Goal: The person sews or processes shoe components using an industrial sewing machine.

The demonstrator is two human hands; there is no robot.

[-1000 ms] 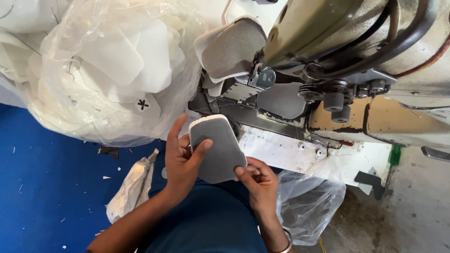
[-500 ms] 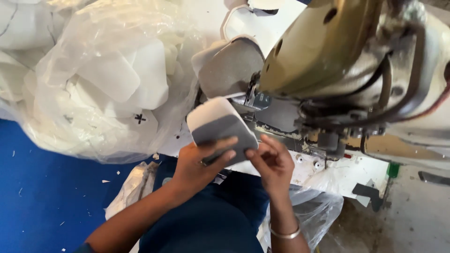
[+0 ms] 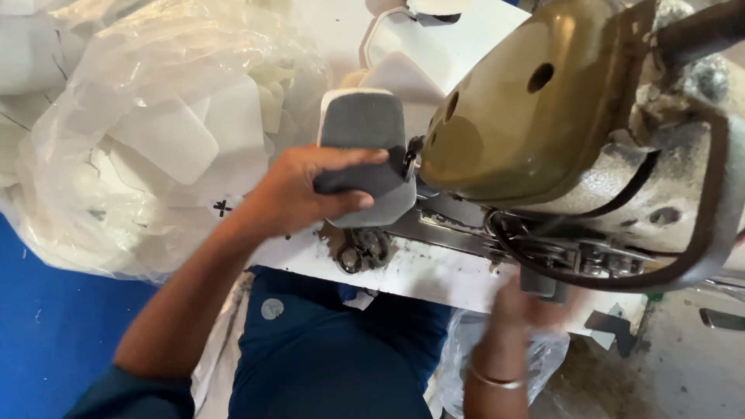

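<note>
Since the earlier frames, the grey padded piece (image 3: 363,155) has been carried up from in front of the body to the head of the olive-green sewing machine (image 3: 528,116), and the right hand (image 3: 528,318) has been taken off it and lowered. The fingers (image 3: 341,159) of the left hand (image 3: 303,194) are closed around the lower half of the piece, thumb underneath, so that its right edge is pressed against the needle area just beside the fingertips; a one-handed grip of this kind seems suited to keeping the edge steady there. The white backing of the piece is seen along its top rim. The right hand is blurred below the machine, near the edge of the white bench (image 3: 419,275); whether its fingers are open or closed cannot be told. A metal bangle (image 3: 497,380) is worn on that wrist. To the left of the gripping fingers, a clear plastic bag (image 3: 155,132) of white cut pieces is heaped, presumably within easy reach.
</note>
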